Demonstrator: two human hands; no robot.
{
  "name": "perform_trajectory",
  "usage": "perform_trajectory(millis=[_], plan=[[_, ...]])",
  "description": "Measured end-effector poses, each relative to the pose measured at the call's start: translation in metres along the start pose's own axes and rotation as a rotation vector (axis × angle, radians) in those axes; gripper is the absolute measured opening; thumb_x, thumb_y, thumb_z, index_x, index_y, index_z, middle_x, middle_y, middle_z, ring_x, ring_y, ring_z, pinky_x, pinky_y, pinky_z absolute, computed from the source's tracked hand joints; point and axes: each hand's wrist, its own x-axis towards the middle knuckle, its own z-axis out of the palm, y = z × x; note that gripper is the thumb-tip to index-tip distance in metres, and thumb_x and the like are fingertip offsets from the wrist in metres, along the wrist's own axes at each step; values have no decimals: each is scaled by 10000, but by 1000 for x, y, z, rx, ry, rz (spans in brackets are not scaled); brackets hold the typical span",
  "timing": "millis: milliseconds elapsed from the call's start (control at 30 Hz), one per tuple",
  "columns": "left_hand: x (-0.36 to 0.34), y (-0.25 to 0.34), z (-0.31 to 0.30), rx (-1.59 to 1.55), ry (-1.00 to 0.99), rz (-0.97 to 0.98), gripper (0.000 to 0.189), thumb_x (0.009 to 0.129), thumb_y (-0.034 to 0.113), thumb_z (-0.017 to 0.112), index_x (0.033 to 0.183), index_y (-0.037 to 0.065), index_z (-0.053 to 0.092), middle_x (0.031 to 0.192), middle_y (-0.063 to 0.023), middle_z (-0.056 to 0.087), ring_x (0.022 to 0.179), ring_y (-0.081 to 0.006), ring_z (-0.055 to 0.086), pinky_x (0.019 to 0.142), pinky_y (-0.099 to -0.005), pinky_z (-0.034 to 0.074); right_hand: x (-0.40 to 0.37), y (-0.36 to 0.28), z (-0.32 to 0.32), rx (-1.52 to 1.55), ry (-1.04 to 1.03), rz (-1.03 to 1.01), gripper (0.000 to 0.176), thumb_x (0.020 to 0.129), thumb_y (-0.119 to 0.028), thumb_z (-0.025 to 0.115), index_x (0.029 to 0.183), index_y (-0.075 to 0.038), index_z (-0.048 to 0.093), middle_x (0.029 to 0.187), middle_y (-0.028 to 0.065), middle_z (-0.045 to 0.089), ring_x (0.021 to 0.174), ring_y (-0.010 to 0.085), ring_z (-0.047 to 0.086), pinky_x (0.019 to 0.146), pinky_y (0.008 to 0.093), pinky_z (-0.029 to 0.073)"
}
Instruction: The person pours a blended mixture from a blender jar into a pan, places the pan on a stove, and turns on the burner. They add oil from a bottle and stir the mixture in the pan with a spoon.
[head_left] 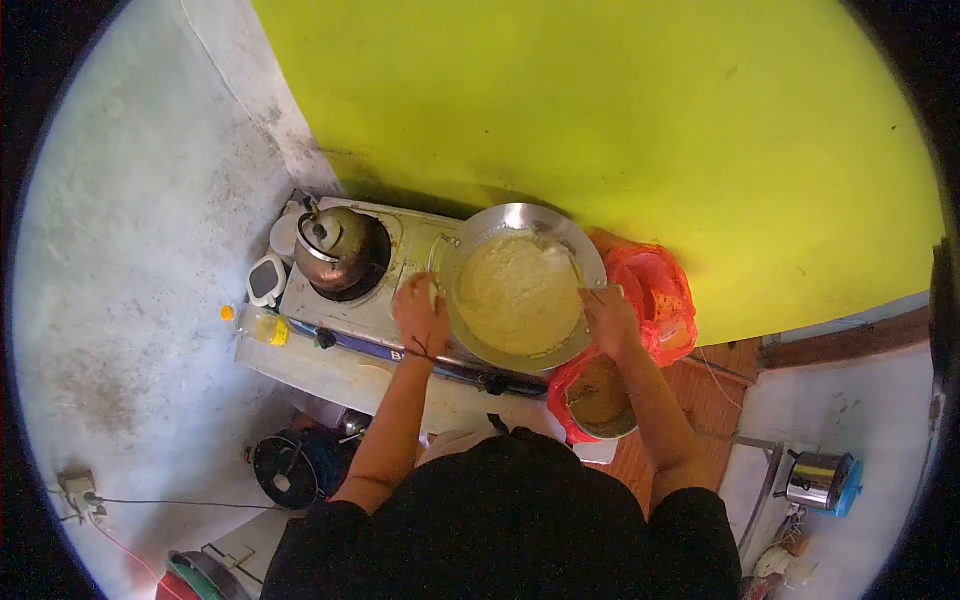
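A wide metal wok [518, 216] rests over the right side of the gas stove [412, 248]. Inside it lies a pale yellow, crumbly mass [515, 295]. My left hand [422, 315] is closed at the wok's left loop handle, its fingertips partly hidden. On the opposite side, my right hand [608, 318] grips the right handle, with its fingers curled at the rim. Below my right forearm stands a bowl [600, 400] of brownish contents, close to red plastic bags [660, 300].
A dark metal kettle [335, 250] sits on the left burner. A bottle with a yellow cap [262, 327] lies beside the stove. The yellow-green wall [600, 120] rises right behind. A black pan [285, 470] is lower left, and a steel pot [818, 480] lower right.
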Motion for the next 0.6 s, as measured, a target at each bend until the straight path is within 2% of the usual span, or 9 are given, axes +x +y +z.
perform_trajectory(millis=[67,200,300,500,600], plan=[[10,-7,3,96,36,-78,419,782,134,640,1195,145,565,1209,-104,519,1135,-334,464,920,-489,365,-22,-16,-11,17,-45,82,263,784,-66,596,1041,-18,624,858,140,620,810,332,595,714,439,486],[15,-14,7,215,-70,-171,509,823,208,632,1317,197,511,1297,-82,457,1200,-337,393,943,-537,307,-54,-55,-18,140,-82,223,204,835,-80,564,1011,9,615,838,159,613,811,344,590,721,444,479],[15,-13,8,232,-89,-167,518,819,234,638,1320,202,510,1322,-100,429,1218,-352,365,959,-541,281,-66,-76,-20,343,83,264,198,878,-105,543,1021,13,612,844,180,609,822,357,585,747,433,476],[3,-1,-3,122,-11,-193,570,811,255,649,1347,184,469,1368,-134,375,1241,-365,333,982,-536,252,-48,-74,-51,400,23,282,232,870,-56,555,1090,7,597,905,200,598,877,361,574,779,414,474],[-9,2,-10,37,20,-170,591,807,264,653,1354,168,451,1374,-141,369,1241,-367,339,992,-534,244,-48,-50,-25,282,121,219,248,854,-33,564,1098,4,583,919,194,589,886,362,563,775,423,473]])
